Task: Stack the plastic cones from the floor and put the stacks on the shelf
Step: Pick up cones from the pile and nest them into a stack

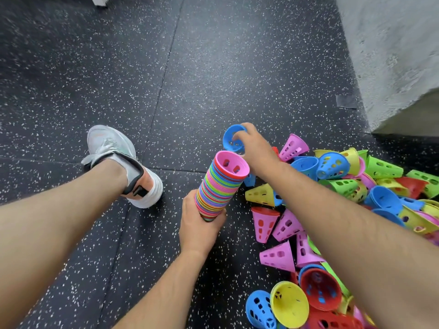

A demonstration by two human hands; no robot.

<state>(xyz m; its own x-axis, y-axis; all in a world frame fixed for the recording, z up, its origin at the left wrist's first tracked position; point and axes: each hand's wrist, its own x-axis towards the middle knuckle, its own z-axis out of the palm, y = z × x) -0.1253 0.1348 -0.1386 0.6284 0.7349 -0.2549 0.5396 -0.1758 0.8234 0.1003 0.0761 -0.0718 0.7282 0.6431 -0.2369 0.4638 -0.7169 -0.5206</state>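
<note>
The speckled black floor (213, 67) spreads out beyond both hands. A pile of loose cones (380, 167) in many colours lies on it, under and to the right of the right forearm. The left hand (199, 224) is wrapped round the lower end of a tall, tilted stack (218, 186) whose uppermost cone is pink. Just beyond the top of the stack, the right hand (256, 148) grips a blue cone (231, 138) by its rim.

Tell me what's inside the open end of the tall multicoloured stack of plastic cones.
Only the topmost pink plastic cone's hollow, its wall pierced by two holes showing red. The left hand grips the multicoloured stack's narrow end, so the tips are hidden.
</note>
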